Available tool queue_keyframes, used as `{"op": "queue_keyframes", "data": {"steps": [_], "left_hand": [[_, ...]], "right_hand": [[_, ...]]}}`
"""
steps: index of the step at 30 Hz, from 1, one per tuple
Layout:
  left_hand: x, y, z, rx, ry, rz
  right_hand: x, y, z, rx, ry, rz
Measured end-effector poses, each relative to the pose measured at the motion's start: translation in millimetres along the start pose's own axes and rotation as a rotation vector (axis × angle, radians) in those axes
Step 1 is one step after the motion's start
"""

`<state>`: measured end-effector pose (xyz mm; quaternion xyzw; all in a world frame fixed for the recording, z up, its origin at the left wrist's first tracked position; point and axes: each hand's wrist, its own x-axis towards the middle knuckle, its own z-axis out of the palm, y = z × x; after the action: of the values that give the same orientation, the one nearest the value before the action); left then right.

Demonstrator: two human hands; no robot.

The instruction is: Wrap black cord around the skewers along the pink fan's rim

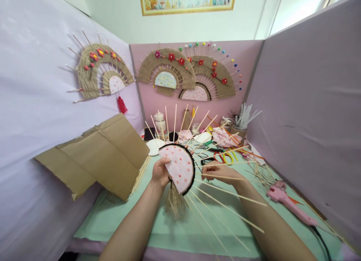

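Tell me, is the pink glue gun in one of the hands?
No, the glue gun lies on the green mat, apart from the right hand; the left hand holds the fan.

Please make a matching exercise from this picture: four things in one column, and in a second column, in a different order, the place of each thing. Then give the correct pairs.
Things:
1. pink glue gun
2. cardboard sheet
3. pink dotted half-disc with sticks
4. cup of white sticks

Places:
A. leaning against the left wall
B. held up in the left hand
C. lying on the green mat at the right
D. standing at the back right corner

Pairs: 1-C, 2-A, 3-B, 4-D. The right hand touches the sticks of the half-disc.
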<state>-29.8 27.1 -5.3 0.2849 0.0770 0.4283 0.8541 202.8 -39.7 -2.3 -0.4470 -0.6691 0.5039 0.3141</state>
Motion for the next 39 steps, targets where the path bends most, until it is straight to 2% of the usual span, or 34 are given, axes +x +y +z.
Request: {"op": "queue_keyframes", "data": {"steps": [5, 9, 11, 13, 16, 19, 25, 28, 34, 39], "left_hand": [[-2.8, -0.6, 0.9, -0.006, -0.034, -0.071], [-2.8, -2.3, 4.4, -0.033, -0.092, -0.076], [-2.3, -2.1, 5.3, -0.039, -0.113, -0.09], [-1.7, -1.2, 5.4, -0.031, -0.102, -0.107], [-0.4, 0.5, 3.9, -0.014, -0.02, -0.112], [1.4, 1.7, 0.7, 0.017, 0.063, -0.11], [6.8, 5.3, -5.9, 0.045, 0.163, -0.106], [8.7, 7.4, -5.9, 0.06, 0.203, -0.101], [9.1, 9.8, -2.2, 0.101, 0.257, -0.098], [9.8, 13.2, -1.9, 0.092, 0.308, -0.025]], "right_hand": [[-1.6, -0.6, -2.5, -0.047, -0.091, -0.02], [-3.6, -0.6, -5.7, -0.054, -0.075, -0.028], [-3.8, 2.5, -9.2, 0.032, -0.045, -0.03], [-4.7, 5.4, -14.3, 0.199, 0.029, -0.038], [-9.5, 5.5, -24.2, 0.455, 0.179, -0.11], [-18.2, -0.1, -34.2, 0.576, 0.304, -0.227], [-31.5, -10.9, -44.0, 0.652, 0.543, -0.439], [-31.0, -10.4, -45.1, 0.672, 0.641, -0.496], [-29.2, -9.5, -45.1, 0.665, 0.749, -0.548], [-30.7, -12.2, -42.6, 0.648, 0.775, -0.544]]}}
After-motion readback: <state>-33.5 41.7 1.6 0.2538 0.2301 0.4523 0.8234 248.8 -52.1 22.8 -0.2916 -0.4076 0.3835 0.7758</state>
